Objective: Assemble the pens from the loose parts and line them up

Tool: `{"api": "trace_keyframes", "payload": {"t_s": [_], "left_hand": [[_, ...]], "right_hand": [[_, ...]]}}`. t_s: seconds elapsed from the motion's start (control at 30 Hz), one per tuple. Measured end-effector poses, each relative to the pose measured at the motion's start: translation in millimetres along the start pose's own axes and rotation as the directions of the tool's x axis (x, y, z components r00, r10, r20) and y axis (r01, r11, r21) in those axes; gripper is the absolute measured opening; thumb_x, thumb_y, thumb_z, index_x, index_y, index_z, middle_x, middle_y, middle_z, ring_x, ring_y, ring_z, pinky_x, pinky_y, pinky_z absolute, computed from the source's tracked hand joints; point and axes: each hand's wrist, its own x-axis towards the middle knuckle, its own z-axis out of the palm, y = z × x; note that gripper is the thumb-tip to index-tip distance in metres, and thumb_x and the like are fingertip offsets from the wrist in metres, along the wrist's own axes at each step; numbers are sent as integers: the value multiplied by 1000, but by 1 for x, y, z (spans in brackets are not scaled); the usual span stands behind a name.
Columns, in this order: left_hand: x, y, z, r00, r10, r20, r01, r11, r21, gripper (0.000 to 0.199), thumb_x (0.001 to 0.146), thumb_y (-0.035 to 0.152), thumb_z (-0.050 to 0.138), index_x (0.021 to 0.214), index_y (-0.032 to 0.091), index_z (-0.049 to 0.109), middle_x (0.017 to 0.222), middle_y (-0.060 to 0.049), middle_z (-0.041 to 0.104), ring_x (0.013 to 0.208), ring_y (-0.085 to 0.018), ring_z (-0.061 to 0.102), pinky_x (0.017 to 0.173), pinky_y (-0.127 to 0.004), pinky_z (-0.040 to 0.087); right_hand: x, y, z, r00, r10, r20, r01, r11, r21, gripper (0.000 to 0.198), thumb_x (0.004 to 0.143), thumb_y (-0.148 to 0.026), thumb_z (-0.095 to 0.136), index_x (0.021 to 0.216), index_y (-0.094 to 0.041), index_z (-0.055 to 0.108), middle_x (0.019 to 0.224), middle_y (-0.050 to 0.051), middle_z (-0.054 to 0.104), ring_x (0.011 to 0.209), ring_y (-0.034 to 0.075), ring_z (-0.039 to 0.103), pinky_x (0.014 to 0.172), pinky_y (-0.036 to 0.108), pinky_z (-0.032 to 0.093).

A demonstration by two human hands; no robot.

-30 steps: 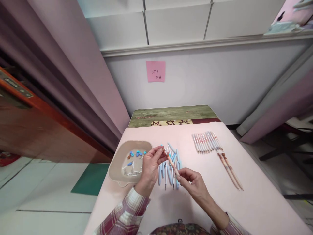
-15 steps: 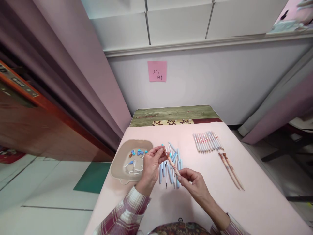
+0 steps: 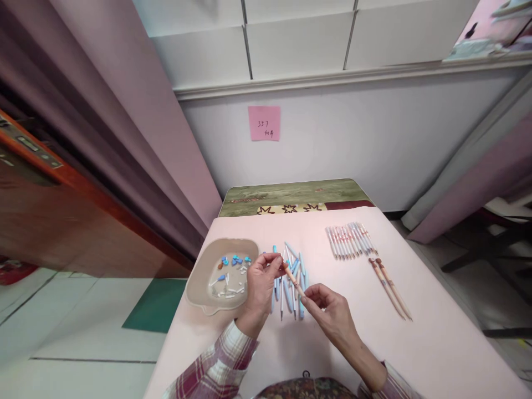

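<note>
Between my two hands slants a cream and brown pen, held above the table. My left hand is closed on its upper end, thumb against fingers. The lower end is pinched by my right hand. Beneath the pen lies a loose pile of blue and white pen parts. At the left, a beige basin contains small blue caps, a brown piece and several white bits.
A row of printed pens lies at the right of the table. Closer to me are two cream pens with brown tops. Pale pink cloth covers the table, which stands against a wall bearing a pink note.
The view has shifted slightly. Both hands keep hold of the same pen, and my left hand's fingers have moved a little at its upper end.
</note>
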Motion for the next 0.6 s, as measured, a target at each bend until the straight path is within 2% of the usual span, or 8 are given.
{"api": "trace_keyframes", "payload": {"t_s": [0.1,0.2,0.37,0.47,0.6], "left_hand": [[-1,-4,0,1000,11,21,-11,1000,9,29,67,35,77,84,14,65,74,-2,66,70,-17,67,71,-34,58],[-3,-5,2,1000,3,28,-4,999,36,32,66,37,77,84,13,64,76,-3,67,71,-17,68,72,-34,58],[-10,-5,0,993,-61,98,54,996,71,49,66,38,78,105,15,61,89,-6,70,77,-18,70,72,-32,57],[-18,-6,-5,984,-104,145,81,985,153,43,68,38,77,102,15,62,83,-4,69,71,-16,68,68,-28,56],[-28,-12,-10,967,-176,186,135,967,217,37,66,40,77,92,15,65,75,-4,69,64,-16,66,63,-29,56]], "right_hand": [[0,-1,-3,995,-78,-66,70,990,-118,22,81,-41,65,74,-20,67,70,3,66,62,16,57,59,26,46],[-2,1,-7,984,-142,-106,123,978,-169,19,82,-39,63,75,-21,67,70,3,66,61,16,57,58,26,45],[-11,10,-31,940,-240,-244,147,927,-346,16,84,-36,60,78,-22,67,72,3,65,64,17,58,63,27,44],[-18,27,-63,895,-242,-374,11,852,-524,20,86,-38,57,83,-22,68,76,3,67,66,17,60,63,27,43],[-22,54,-107,793,-201,-575,-297,697,-653,24,86,-40,55,86,-22,71,80,3,69,66,16,60,57,25,36]]}}
